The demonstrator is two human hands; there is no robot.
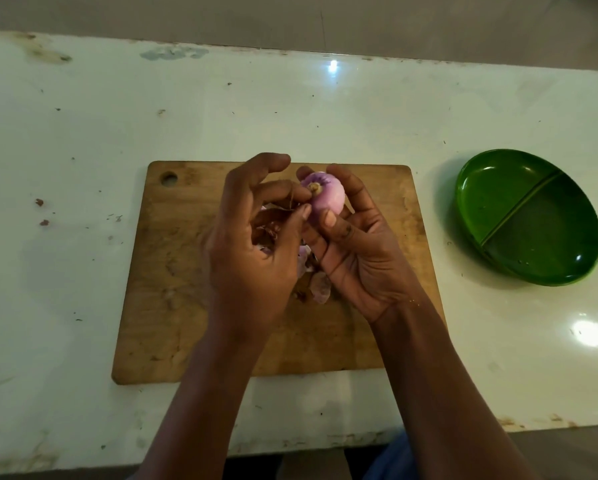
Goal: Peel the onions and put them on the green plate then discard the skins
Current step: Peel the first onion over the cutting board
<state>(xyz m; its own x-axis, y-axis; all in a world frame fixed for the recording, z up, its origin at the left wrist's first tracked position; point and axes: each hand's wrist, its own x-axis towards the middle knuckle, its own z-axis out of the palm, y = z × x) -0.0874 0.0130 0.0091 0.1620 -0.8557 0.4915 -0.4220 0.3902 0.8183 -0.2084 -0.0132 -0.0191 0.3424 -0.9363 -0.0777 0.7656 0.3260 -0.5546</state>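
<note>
Starting on the left, there's a wide stretch of white countertop (65, 174), glossy but scuffed, with little brown specks and stains scattered about. Its far edge runs along a plain wall and its near edge sits right in front of the person. Next comes the wooden cutting board (173, 289), lying flat about mid-counter with its hanging hole (169, 178) in the far left corner. The board's near edge stops a bit short of the counter's near edge. Both hands are together above the middle of the board. The left hand (252, 244) has thumb and fingers pinched on a brownish strip of onion skin (280, 211) right where it meets the onion (325, 197). The onion is mostly peeled, pale purple, root end facing up, and held off the board. A few loose skins (320, 287) lie on the board under the hands. The right hand (359, 251) is palm up with its fingers and thumb curled round the onion. Right of the board there's a strip of open counter, then the green plate (498, 188), an oval with a divider ridge, well apart from the hands and near the counter's right end. A couple of bright light reflections show on the surface.
</note>
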